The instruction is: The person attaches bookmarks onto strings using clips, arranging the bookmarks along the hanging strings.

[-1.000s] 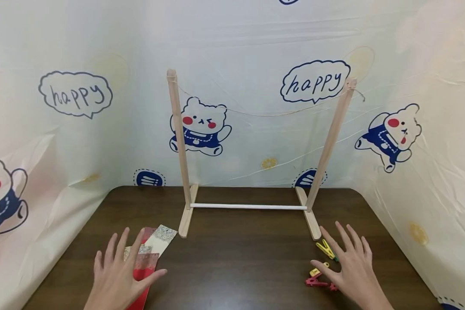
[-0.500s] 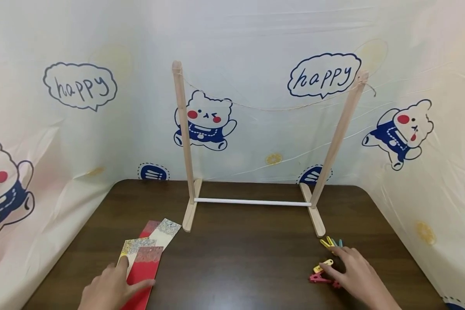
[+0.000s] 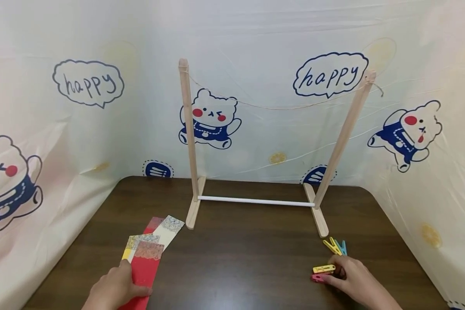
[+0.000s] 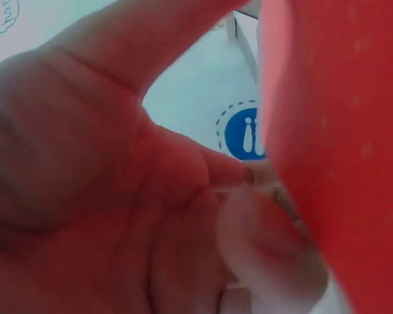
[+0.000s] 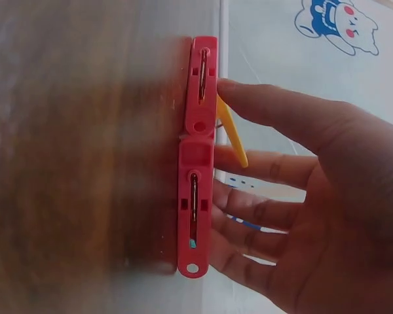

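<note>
My left hand [image 3: 112, 284] holds the front red card [image 3: 146, 266] across its width, with curled fingers at the left edge and the thumb on the right. Beneath and behind it are fanned a white-and-yellow card [image 3: 133, 243] and a white card [image 3: 169, 229], both glitter-ended, and another red card [image 3: 154, 223]. On the right, my right hand [image 3: 358, 277] pinches a yellow clothespin [image 3: 323, 269] between thumb and index finger. Two red clothespins [image 5: 195, 203] lie end to end close by. Another yellow clothespin [image 3: 332, 246] and a blue one [image 3: 344, 247] lie just beyond the fingers.
A wooden stand with a left post [image 3: 190, 133] and right post [image 3: 345, 137] is at the table's [image 3: 248, 267] back. A white rod [image 3: 255, 200] joins the feet, and a thin string [image 3: 275, 109] sags between the tops. Patterned curtain [image 3: 255, 51] surrounds the table.
Both hands have come down from above with spread fingers. The left has closed onto the red card and the right onto the yellow clothespin, which has turned. The head view has shifted slightly.
</note>
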### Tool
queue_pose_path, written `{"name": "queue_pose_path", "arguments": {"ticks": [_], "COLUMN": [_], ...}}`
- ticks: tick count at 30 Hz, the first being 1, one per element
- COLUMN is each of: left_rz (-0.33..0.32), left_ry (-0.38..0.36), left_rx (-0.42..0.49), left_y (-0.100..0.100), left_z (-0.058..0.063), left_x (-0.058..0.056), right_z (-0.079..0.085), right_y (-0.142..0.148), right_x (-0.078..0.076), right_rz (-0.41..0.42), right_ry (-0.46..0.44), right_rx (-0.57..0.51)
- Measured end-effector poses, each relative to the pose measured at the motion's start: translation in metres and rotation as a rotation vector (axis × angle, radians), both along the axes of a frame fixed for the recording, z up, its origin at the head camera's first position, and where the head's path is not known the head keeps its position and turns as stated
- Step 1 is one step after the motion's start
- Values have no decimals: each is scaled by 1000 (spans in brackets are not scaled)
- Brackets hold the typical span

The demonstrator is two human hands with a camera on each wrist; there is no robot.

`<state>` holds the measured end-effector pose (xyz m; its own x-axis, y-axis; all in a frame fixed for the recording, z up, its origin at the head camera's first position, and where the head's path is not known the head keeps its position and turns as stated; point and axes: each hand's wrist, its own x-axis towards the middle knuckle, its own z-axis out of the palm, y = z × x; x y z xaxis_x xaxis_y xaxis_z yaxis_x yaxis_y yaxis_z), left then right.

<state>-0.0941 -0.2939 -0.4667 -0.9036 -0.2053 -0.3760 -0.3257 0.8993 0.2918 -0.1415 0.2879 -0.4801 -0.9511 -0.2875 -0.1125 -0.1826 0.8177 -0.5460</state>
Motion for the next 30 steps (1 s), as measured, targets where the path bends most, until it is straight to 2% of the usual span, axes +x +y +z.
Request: {"name": "queue_pose_path", "arguments": {"ticks": [4,7,9,12,15,17,18,24,26,30], "left_rz": [-51,-92,-128,-218,-290,-280,-254,-55,-22,-9], "left_ry": [25,81,131,225,303,337,346,371,383,447], "left_rx": [57,148,239,384,514,573,596,589,568,563], "left_y": [-2,-4,-6,-10,-12,-11,-9,4,7,13], "left_z": [3,7,10,16,21,23,24,31,32,32], "left_x": [-4,-6,-5,-3,-2,-3,-3,-6,-7,-7], "right_z": [-1,0,0,3,6,6,7,5,4,4], "right_y": [3,3,3,2,1,1,1,0,1,3], "right_x": [2,1,0,0,1,3,3,3,2,2], "right_rz": [65,88,87,63,43,48,56,69,70,84], "right_ry": [-55,0,66,150,107,80,66,52,38,14], "right_rx": [-94,-54,-2,59,14,-30,-50,-88,-101,-147]}}
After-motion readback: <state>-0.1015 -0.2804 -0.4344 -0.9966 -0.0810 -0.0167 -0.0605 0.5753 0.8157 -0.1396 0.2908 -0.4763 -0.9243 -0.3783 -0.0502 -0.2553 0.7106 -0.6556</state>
